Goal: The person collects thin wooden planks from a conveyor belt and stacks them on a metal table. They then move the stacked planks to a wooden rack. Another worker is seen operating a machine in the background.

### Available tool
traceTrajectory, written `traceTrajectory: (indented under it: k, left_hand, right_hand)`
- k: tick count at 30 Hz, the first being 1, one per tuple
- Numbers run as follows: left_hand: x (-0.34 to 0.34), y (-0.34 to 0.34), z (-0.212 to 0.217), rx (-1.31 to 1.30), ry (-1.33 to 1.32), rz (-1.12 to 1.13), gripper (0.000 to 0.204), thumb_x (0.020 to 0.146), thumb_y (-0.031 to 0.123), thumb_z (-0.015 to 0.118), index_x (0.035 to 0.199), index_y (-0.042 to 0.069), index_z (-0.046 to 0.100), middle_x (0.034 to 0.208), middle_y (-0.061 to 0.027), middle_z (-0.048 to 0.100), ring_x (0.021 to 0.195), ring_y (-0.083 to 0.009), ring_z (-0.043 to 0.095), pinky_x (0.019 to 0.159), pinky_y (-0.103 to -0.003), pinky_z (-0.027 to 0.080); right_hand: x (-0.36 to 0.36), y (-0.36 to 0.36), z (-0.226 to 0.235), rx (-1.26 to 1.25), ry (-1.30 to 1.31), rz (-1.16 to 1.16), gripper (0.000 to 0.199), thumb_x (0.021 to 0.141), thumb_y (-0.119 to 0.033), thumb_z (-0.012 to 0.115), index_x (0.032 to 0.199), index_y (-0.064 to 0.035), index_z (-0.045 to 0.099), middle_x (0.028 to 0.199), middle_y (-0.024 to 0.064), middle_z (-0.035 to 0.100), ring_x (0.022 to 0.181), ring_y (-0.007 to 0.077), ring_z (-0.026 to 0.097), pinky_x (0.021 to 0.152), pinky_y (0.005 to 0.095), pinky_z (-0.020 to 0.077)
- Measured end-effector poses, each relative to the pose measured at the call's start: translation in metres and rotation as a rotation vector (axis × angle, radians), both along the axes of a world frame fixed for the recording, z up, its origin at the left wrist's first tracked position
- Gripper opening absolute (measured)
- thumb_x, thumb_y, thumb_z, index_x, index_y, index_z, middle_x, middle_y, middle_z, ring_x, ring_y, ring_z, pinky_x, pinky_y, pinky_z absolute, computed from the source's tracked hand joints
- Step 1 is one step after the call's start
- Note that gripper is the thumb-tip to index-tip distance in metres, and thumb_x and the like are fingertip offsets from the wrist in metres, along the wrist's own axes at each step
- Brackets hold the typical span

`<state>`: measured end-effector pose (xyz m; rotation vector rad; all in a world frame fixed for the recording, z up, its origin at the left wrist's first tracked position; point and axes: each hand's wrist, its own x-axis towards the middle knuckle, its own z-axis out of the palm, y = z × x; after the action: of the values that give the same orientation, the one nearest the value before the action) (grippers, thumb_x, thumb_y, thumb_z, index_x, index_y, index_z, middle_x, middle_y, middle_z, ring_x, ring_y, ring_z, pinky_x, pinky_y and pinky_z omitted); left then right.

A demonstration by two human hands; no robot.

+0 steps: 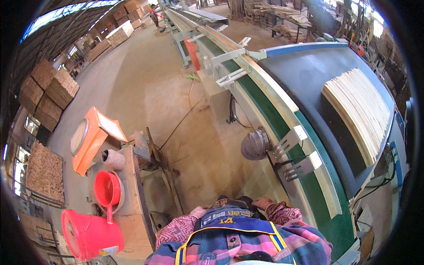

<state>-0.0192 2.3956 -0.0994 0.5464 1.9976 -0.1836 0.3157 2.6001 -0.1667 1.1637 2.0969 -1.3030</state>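
Observation:
I look down at my own plaid shirt and dark blue apron (234, 221). My left hand (197, 212) shows only as a small part at the apron's left edge, at my waist. At the apron's right edge is my right hand (264, 203), fingers curled against the cloth. Neither hand visibly holds anything, and both are partly hidden. To my right runs a wide dark conveyor belt (309, 79) carrying a pale sheet of thin wooden strips (360, 110), well away from both hands.
A wooden bench (132, 194) on my left holds a red bucket (90, 234), a red scoop (108, 190), a grey cup (115, 159) and an orange weighing scale (88, 139). A grey dome (255, 144) and metal brackets stick out from the conveyor's side. Stacked wood bundles (48, 92) stand far left.

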Motion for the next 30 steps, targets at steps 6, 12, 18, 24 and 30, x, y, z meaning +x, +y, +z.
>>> traceTrajectory:
  k: [6, 12, 18, 24, 30]
  left_hand:
    - [-0.013, -0.038, -0.093, -0.021, 0.020, -0.040, 0.070, 0.074, 0.070, 0.062, 0.116, 0.015, 0.069, 0.120, -0.0133, 0.066, 0.117, -0.0302, 0.060, 0.096, -0.039, 0.048]
    - [0.002, -0.012, -0.035, 0.094, -0.057, -0.001, 0.064, 0.074, 0.066, 0.064, 0.110, 0.013, 0.072, 0.108, -0.0123, 0.070, 0.105, -0.0271, 0.065, 0.087, -0.038, 0.051]
    - [-0.016, -0.030, -0.076, 0.127, -0.032, -0.031, 0.060, 0.076, 0.061, 0.063, 0.104, 0.009, 0.073, 0.109, -0.0161, 0.070, 0.106, -0.0330, 0.065, 0.087, -0.041, 0.050]
    - [-0.020, -0.018, -0.024, 0.100, -0.009, -0.020, 0.065, 0.077, 0.063, 0.061, 0.112, 0.009, 0.070, 0.115, -0.0183, 0.067, 0.110, -0.0361, 0.062, 0.091, -0.042, 0.048]
    - [-0.051, 0.000, -0.001, 0.123, -0.093, -0.021, 0.066, 0.075, 0.065, 0.062, 0.112, 0.011, 0.070, 0.116, -0.0164, 0.067, 0.112, -0.0348, 0.061, 0.092, -0.042, 0.048]
  right_hand:
    - [-0.003, 0.002, 0.037, 0.029, -0.117, -0.044, 0.048, 0.084, -0.052, 0.052, 0.118, -0.0216, 0.068, 0.123, 0.0110, 0.064, 0.112, 0.0350, 0.060, 0.097, 0.0412, 0.0455]
    - [0.031, -0.015, -0.071, 0.232, -0.014, 0.089, 0.032, 0.087, -0.036, 0.054, 0.114, -0.0267, 0.068, 0.115, 0.0083, 0.067, 0.103, 0.0326, 0.064, 0.087, 0.0432, 0.0518]
    - [0.036, -0.021, -0.087, 0.289, 0.049, 0.393, 0.043, 0.080, -0.051, 0.060, 0.110, -0.0233, 0.071, 0.114, 0.0142, 0.067, 0.104, 0.0363, 0.064, 0.091, 0.0438, 0.0507]
    - [0.011, -0.011, -0.073, 0.079, -0.191, 0.038, 0.047, 0.078, -0.055, 0.060, 0.105, -0.0203, 0.073, 0.112, 0.0156, 0.068, 0.104, 0.0362, 0.064, 0.088, 0.0455, 0.0507]
    - [-0.048, 0.009, -0.023, 0.229, -0.121, 0.288, 0.037, 0.091, -0.044, 0.046, 0.110, -0.0208, 0.066, 0.106, 0.0095, 0.068, 0.099, 0.0299, 0.065, 0.086, 0.0409, 0.0504]
